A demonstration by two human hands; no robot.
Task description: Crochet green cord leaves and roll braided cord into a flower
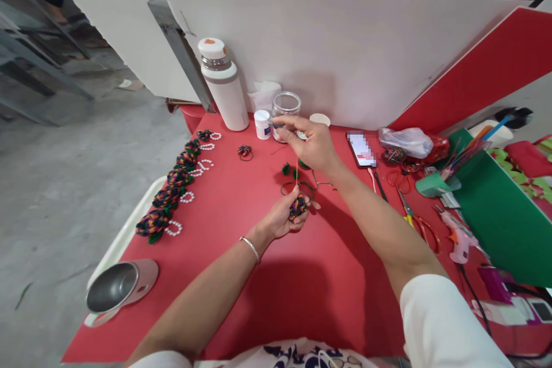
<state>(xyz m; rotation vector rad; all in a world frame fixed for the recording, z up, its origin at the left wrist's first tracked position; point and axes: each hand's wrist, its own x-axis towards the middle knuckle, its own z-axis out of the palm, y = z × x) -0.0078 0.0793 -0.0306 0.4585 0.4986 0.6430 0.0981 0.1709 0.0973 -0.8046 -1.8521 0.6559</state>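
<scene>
Between the thumb and fingers of my left hand is a knotted piece of multicoloured yarn, dark with orange and yellow. From it a thin yellowish yarn strand runs straight up to my right hand. My right hand is raised above the table's far part, its thumb and forefinger drawn close together; the strand's upper end is hidden behind it. Just beyond my left hand, dark green yarn lies in loops and small tufts. A small yarn bobble sits apart to the left.
Several yarn pieces with white bead loops line the red table's left side. A steel mug stands front left; a white flask, small tub and clear jar stand behind. Rightward lie a phone, scissors and glue gun.
</scene>
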